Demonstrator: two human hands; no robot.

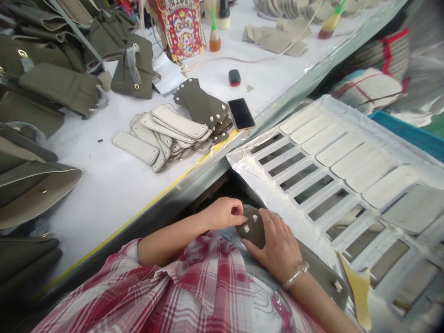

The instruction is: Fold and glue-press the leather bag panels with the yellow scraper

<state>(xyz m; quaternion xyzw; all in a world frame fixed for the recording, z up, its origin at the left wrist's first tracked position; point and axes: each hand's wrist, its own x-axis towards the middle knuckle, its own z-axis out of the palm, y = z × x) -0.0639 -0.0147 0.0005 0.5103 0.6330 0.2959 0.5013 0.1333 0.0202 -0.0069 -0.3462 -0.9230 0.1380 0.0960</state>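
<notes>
An olive-grey leather piece (254, 230) with a rounded end lies across my lap, with small pale square tabs on its face. My right hand (277, 240) grips it from the right side, fingers over the top and thumb along the near edge. At its left edge my left hand (222, 213) is closed in a pinch, the fingertips touching the piece close to the tabs. Whatever those fingertips hold is too small or hidden to make out. The far end of an olive leather piece (321, 268), with another pale tab, shows beneath my right forearm.
Pale strap pieces (138, 147) and olive pieces (201, 105) are heaped on the white table (104, 194), beside a phone (242, 114). Olive bags (133, 69) crowd the left. On my right is a slatted white rack (287, 162) bearing pale panels (347, 152) and a yellow piece (360, 296).
</notes>
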